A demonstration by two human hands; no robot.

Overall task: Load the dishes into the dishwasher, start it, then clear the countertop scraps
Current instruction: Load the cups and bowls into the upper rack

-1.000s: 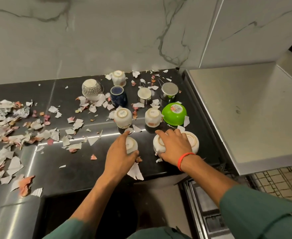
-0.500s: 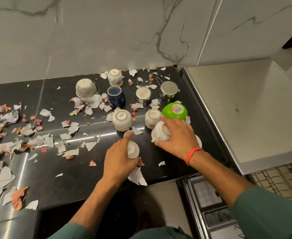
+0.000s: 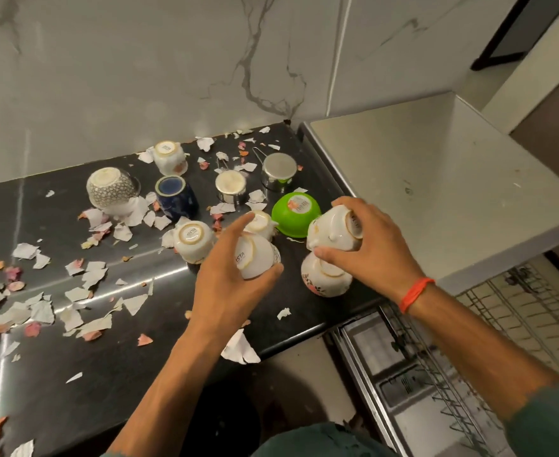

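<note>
Gripping a small white ceramic cup (image 3: 258,258) tipped on its side, the left hand (image 3: 228,288) has its fingers (image 3: 238,225) curled round the cup just above the glossy black counter (image 3: 113,351), base ring facing the camera. Over to the right hand (image 3: 367,249), orange thread band (image 3: 415,293) on the wrist, fingers clamped on a white handled teacup (image 3: 332,234) held tilted in the air, right over a white floral cup (image 3: 324,278) sitting upside down on the counter. Behind them, a bright green plastic bowl (image 3: 296,214) lies inverted, with another white inverted cup (image 3: 192,240) to the left, a dark blue mug (image 3: 176,196), a patterned grey bowl (image 3: 111,188), two small steel cups (image 3: 230,186) and one more white cup (image 3: 169,158) near the marble wall. Torn white and pink paper scraps (image 3: 77,291) litter the counter, thickest at the left. Low on the right, the open dishwasher's wire rack (image 3: 515,311) shows beneath a pale worktop (image 3: 420,179).
</note>
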